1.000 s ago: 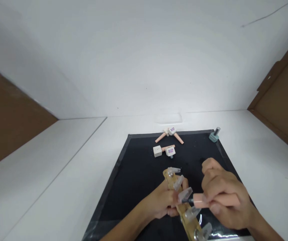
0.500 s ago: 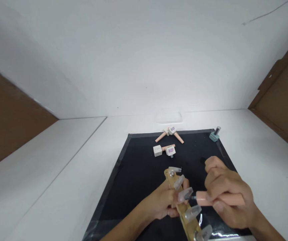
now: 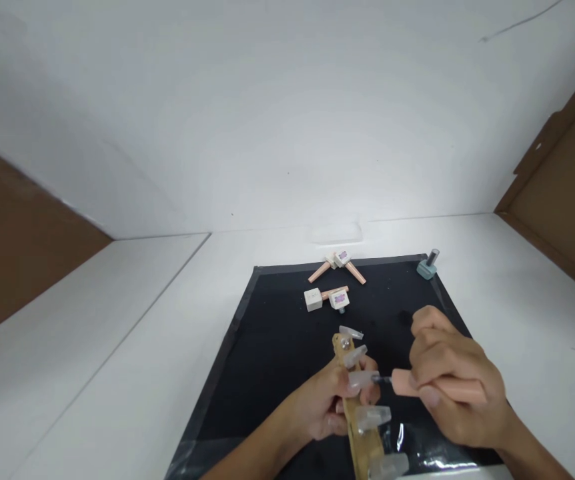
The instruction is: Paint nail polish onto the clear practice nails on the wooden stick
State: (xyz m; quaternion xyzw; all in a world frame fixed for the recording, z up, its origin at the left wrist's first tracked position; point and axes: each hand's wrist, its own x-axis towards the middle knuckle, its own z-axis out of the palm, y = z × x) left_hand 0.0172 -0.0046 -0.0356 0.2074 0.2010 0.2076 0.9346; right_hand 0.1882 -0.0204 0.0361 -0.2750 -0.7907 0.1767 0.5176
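Observation:
My left hand [image 3: 325, 403] grips a light wooden strip [image 3: 359, 433] that carries several clear false nails [image 3: 373, 418] along it, pointing right. In my right hand [image 3: 460, 380] is a nail polish brush [image 3: 440, 387] with a peach-coloured cap handle, fingers wrapped round it. Its dark bristle tip reaches the free end of the middle false nail [image 3: 361, 380] and seems to touch it. Part of the strip is hidden behind the nails and my left fingers.
Beyond my hands, a white square polish bottle [image 3: 313, 300] lies on the black mat [image 3: 277, 347] beside an open-necked white bottle [image 3: 339, 299]. Two more white bottles with peach caps [image 3: 356, 273] lie farther back. A teal bottle [image 3: 426, 269] stands at the mat's far right corner.
The wooden strip has turned a little more upright in view, and its nails now point more level to the right. The brush has risen slightly along with the middle nail.

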